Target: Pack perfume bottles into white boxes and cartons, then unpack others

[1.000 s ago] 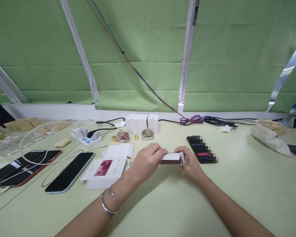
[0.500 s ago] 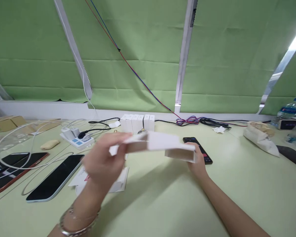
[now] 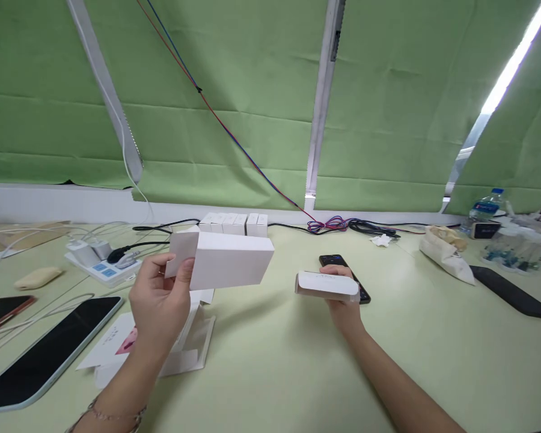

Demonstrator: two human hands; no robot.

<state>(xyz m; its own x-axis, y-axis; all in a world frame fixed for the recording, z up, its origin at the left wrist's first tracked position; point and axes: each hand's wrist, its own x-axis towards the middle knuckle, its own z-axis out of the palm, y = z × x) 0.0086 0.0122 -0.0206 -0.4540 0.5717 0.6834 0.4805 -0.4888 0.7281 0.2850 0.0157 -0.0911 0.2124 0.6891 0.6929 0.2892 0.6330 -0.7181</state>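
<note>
My left hand (image 3: 160, 300) pinches the flap end of a white cardboard piece (image 3: 234, 261), which looks like a box's inner part and is held up above the table. In my right hand (image 3: 345, 310) is a white carton (image 3: 327, 284) with faint print on its upper face; fingers grip it from behind and below. A wide gap separates the two pieces. Beneath my left forearm lie opened white packaging pieces (image 3: 184, 355), one with a pink picture. Just behind my right hand, a black phone (image 3: 364, 296) lies on the table, partly covered by that hand.
Several small white boxes (image 3: 232, 224) stand in a row at the back. On the left are a power strip (image 3: 103, 267), white cables, a large phone (image 3: 49, 349) and a beige oval item (image 3: 38, 278). At right lie a cloth bag (image 3: 446, 255) and a black flat object (image 3: 514, 294).
The two white pieces, close together before, are now well apart. My left hand has moved left with its piece, and the carton in my right hand has turned. The view has shifted right.
</note>
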